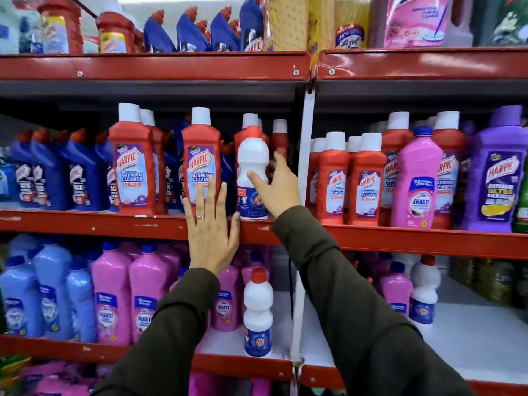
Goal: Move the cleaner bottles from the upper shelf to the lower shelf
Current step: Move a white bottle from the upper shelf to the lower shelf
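A white cleaner bottle with a white cap and blue label [252,164] stands at the front of the upper red shelf [85,222]. My right hand [278,188] is open around its right side, thumb touching the front, fingers spread behind. My left hand [211,227] is flat and open, fingers spread, in front of the shelf edge and a red Harpic bottle [201,155]. A second white bottle with a red cap [258,312] stands on the lower shelf [243,364] below. A third white bottle [424,290] stands on the lower shelf at the right.
Red and blue Harpic bottles fill the upper shelf at left [57,172]; red, pink and purple bottles stand at right [417,178]. Pink and light-blue bottles [114,292] crowd the lower shelf's left. A white upright post [304,167] divides the bays. White shelf floor [471,338] shows at the lower right.
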The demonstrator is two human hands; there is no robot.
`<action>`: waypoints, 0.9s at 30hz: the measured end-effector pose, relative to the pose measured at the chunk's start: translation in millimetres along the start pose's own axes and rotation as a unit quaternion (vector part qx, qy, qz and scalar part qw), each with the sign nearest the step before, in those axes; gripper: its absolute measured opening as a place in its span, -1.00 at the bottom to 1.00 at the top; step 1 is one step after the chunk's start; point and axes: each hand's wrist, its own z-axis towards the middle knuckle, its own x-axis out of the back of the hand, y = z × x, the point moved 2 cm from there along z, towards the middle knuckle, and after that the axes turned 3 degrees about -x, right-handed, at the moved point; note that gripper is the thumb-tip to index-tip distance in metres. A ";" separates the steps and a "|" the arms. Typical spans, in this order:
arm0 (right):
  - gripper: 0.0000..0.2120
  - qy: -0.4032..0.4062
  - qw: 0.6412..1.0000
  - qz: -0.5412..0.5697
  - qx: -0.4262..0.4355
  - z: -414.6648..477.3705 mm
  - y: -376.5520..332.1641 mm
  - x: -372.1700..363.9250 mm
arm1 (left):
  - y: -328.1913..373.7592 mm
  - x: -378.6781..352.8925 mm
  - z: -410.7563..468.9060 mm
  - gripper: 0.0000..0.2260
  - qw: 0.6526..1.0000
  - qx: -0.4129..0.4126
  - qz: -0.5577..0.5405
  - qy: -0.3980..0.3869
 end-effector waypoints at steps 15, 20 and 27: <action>-0.56 -0.008 0.981 0.173 -0.088 24.7 -8.2 -0.4 | -5.8 -15.2 -7.4 -0.37 1.000 0.024 -0.012 0.000; -0.64 -0.022 0.984 0.166 -0.065 26.3 -20.5 22.4 | -5.4 -15.2 -8.0 -0.37 0.999 0.029 -0.012 0.003; -0.57 -0.033 0.979 0.189 -0.077 -5.1 -9.9 55.1 | -5.6 -12.4 -7.5 -0.37 0.999 0.027 -0.004 -0.020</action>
